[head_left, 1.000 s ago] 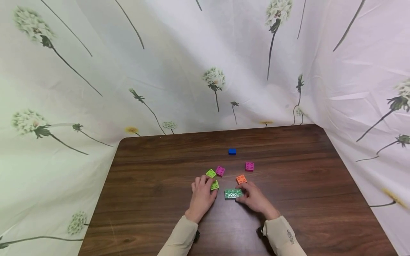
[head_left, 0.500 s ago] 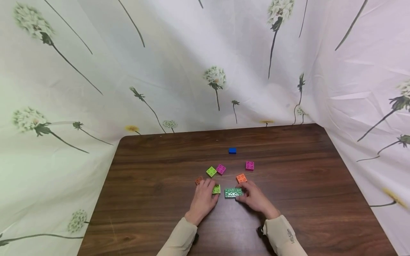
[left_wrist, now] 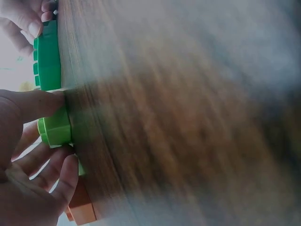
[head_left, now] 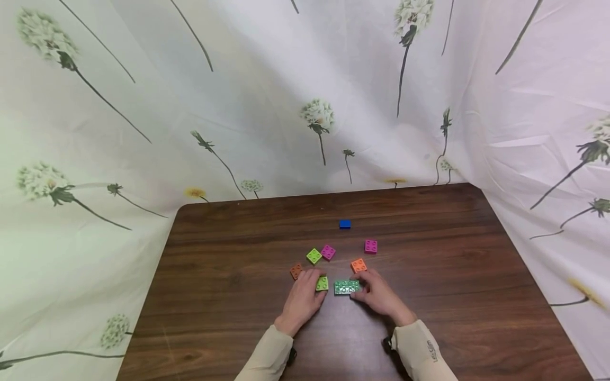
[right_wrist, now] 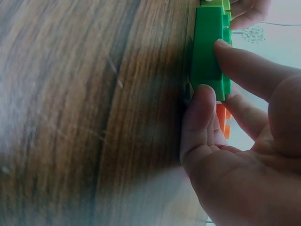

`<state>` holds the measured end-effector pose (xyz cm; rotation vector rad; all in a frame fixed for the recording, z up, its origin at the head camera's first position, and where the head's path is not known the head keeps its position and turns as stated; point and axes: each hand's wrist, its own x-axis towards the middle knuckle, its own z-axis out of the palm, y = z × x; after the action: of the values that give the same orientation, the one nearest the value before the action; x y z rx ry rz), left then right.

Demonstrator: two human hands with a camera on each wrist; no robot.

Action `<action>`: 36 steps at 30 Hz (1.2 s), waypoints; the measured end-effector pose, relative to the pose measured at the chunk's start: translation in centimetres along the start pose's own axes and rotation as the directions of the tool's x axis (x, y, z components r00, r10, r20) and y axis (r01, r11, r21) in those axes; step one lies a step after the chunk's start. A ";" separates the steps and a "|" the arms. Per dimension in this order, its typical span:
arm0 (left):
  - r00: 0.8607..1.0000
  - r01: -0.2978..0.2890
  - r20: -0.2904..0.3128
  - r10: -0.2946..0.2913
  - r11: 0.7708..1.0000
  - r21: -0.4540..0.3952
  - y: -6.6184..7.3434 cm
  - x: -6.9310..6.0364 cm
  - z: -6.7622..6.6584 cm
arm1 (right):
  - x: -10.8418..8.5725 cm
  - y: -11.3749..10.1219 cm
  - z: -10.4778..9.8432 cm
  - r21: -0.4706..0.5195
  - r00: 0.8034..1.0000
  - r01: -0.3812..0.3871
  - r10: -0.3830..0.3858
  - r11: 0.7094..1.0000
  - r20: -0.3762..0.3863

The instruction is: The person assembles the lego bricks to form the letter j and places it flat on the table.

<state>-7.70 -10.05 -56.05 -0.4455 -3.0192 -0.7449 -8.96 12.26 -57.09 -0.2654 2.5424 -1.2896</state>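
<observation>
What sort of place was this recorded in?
Probably a screened-off indoor corner: a woodgrain table, flower-printed cloth hanging behind it, a green toy brick and a lime toy brick.

right grip [right_wrist: 254,165]: holds green brick [right_wrist: 207,49] | lime brick [right_wrist: 215,4]: top edge | orange brick [right_wrist: 221,117]: partly hidden | table [right_wrist: 94,108]: wood-grained

Left grip [head_left: 301,297], right grip [head_left: 379,295]: curled

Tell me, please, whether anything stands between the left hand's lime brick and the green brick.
Nothing visible does: in the head view, only a gap of table separates the lime brick in the left hand from the green brick. The orange brick lies off that line.
</observation>
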 end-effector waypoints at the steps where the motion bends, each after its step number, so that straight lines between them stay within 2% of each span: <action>1: 1.000 0.000 0.000 0.000 1.000 -0.006 0.0 0.0 0.0 | 0.0 0.0 0.0 -0.001 1.000 -0.004 0.004 1.000 0.001; 7: 1.000 0.019 0.001 -0.019 0.996 -0.088 -0.1 0.0 -0.1 | 0.1 -0.1 0.0 -0.009 1.000 -0.002 0.002 1.000 0.005; 13: 0.993 0.111 0.052 -0.102 0.972 -0.207 -0.2 0.4 -0.3 | 0.1 -0.2 -0.1 -0.006 1.000 0.003 -0.003 1.000 0.005; 17: 0.986 0.159 0.080 -0.144 0.959 -0.234 -0.2 0.6 -0.4 | 0.1 -0.2 -0.1 -0.003 1.000 -0.004 0.004 1.000 0.002; 24: 0.976 0.207 0.122 -0.179 0.936 -0.285 0.2 0.6 -0.6 | -0.1 -0.3 -0.1 -0.005 1.000 -0.003 0.003 1.000 0.003; 28: 0.977 0.193 0.154 -0.150 0.929 -0.315 0.4 0.6 -0.5 | -0.1 -0.3 -0.1 -0.009 1.000 0.004 -0.004 1.000 0.002; 36: 0.988 0.067 0.154 -0.019 0.948 -0.311 0.9 0.7 -0.4 | 0.0 -0.4 -0.1 0.002 1.000 -0.016 0.016 1.000 -0.001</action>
<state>-8.15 -9.30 -55.30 -0.4577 -3.0593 -1.2634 -9.00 12.10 -56.75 -0.2436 2.5389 -1.2865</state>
